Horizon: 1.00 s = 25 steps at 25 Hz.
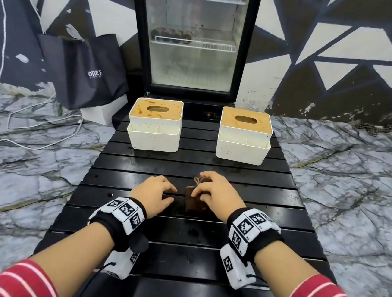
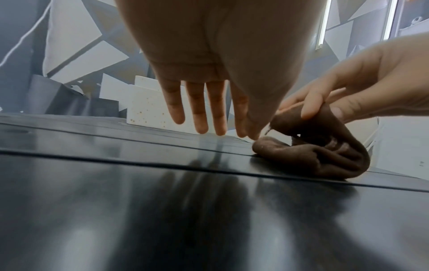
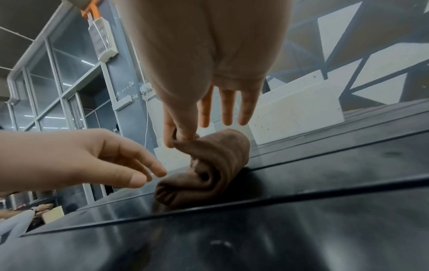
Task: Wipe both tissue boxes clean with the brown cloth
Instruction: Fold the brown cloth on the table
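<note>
Two tissue boxes, left [image 1: 154, 124] and right [image 1: 244, 135], stand at the far end of a black slatted worktop [image 1: 259, 179]. Nearer, the right hand [image 1: 216, 194] pinches the folded brown cloth [image 1: 190, 199] lying on the worktop. The left hand [image 1: 154, 192] hovers just beside it, fingers relaxed.

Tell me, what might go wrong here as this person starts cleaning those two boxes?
The right hand only pinches a corner of the bunched brown cloth; that light grip could slip, or the cloth could unroll when lifted. The left hand hovers beside it, holding nothing. The left white tissue box with a wooden lid carries reddish smears that may spread rather than lift. Both boxes, including the right one, stand unheld on the black slatted table and might slide when rubbed.
</note>
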Each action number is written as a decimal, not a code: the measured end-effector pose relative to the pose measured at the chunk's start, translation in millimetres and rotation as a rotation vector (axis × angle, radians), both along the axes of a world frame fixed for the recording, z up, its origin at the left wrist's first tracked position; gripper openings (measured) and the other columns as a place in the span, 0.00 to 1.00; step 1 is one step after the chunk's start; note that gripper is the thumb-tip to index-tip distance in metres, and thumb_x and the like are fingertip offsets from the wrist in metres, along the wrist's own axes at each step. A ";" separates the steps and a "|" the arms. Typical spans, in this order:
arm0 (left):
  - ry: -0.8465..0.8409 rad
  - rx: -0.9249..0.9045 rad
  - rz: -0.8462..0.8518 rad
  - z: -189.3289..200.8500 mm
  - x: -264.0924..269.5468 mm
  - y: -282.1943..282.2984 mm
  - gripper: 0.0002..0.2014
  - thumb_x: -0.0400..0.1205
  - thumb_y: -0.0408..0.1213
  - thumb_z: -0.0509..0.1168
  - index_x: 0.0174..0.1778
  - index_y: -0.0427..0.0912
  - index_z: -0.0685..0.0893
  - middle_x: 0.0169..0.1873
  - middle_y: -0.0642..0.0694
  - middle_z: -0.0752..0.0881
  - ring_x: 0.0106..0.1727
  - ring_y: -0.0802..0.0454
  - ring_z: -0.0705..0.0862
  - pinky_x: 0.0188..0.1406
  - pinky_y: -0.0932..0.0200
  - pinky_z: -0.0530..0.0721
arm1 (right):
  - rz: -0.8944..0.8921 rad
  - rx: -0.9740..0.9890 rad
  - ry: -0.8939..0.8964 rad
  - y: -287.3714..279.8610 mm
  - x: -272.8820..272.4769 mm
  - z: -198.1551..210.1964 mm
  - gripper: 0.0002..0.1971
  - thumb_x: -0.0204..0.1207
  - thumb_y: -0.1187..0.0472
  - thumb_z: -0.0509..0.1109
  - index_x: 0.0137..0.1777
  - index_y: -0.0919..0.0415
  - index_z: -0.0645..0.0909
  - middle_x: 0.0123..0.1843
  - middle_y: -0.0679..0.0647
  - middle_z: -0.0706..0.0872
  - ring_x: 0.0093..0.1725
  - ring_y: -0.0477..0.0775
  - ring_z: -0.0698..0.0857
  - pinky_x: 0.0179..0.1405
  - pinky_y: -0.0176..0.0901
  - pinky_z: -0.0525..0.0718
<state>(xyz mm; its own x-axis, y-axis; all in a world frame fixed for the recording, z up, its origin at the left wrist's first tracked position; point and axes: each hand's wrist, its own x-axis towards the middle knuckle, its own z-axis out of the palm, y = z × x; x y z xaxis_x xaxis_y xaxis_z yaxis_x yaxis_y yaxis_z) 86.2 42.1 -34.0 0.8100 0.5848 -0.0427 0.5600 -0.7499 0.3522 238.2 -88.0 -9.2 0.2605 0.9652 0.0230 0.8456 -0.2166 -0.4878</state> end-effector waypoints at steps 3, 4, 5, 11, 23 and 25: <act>0.066 0.003 0.021 -2.8 -9.3 2.7 0.19 0.79 0.46 0.66 0.67 0.52 0.79 0.68 0.51 0.74 0.71 0.50 0.71 0.71 0.54 0.71 | 0.036 -0.108 0.005 12.6 -9.2 -7.1 0.16 0.74 0.65 0.67 0.59 0.48 0.81 0.68 0.49 0.76 0.70 0.52 0.72 0.68 0.53 0.72; 0.097 -0.001 0.021 -3.5 -11.6 3.1 0.20 0.79 0.47 0.66 0.69 0.53 0.78 0.71 0.51 0.72 0.72 0.50 0.69 0.72 0.53 0.70 | 0.030 -0.137 -0.004 15.5 -11.6 -8.5 0.18 0.74 0.64 0.68 0.62 0.47 0.78 0.67 0.49 0.77 0.69 0.53 0.73 0.67 0.54 0.73; 0.128 -0.011 0.020 -4.7 -13.7 3.5 0.21 0.79 0.47 0.66 0.70 0.53 0.77 0.73 0.51 0.70 0.74 0.50 0.68 0.73 0.53 0.69 | 0.015 -0.159 -0.020 17.5 -13.9 -9.3 0.19 0.74 0.62 0.67 0.64 0.46 0.75 0.67 0.49 0.77 0.68 0.53 0.73 0.65 0.56 0.75; 0.158 -0.065 0.013 -6.2 -17.6 7.9 0.23 0.79 0.48 0.66 0.71 0.53 0.75 0.76 0.50 0.66 0.76 0.49 0.65 0.75 0.53 0.67 | 0.060 -0.231 -0.062 22.2 -9.5 -9.4 0.22 0.78 0.58 0.64 0.70 0.40 0.70 0.75 0.43 0.70 0.76 0.51 0.64 0.70 0.59 0.70; 0.152 -0.072 0.016 -10.5 -20.8 6.5 0.22 0.79 0.48 0.65 0.71 0.53 0.74 0.75 0.51 0.66 0.75 0.50 0.65 0.74 0.51 0.69 | -0.011 -0.401 -0.165 22.7 -30.4 -7.1 0.23 0.76 0.46 0.64 0.72 0.43 0.70 0.76 0.50 0.65 0.72 0.62 0.65 0.70 0.56 0.71; 0.163 -0.057 0.011 -11.7 -21.3 6.6 0.22 0.80 0.48 0.64 0.71 0.53 0.73 0.74 0.51 0.66 0.75 0.49 0.65 0.73 0.50 0.70 | 0.032 -0.460 -0.168 23.8 -33.0 -7.9 0.29 0.74 0.50 0.69 0.75 0.43 0.65 0.80 0.48 0.59 0.75 0.63 0.61 0.73 0.59 0.68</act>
<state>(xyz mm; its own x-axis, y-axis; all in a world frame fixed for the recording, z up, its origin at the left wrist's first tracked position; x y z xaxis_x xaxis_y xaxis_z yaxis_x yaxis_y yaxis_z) 64.9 48.7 -45.7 0.7833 0.5863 -0.2065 0.6211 -0.7248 0.2982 205.2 -64.2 -17.0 0.2598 0.8928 -0.3681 0.9142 -0.3501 -0.2039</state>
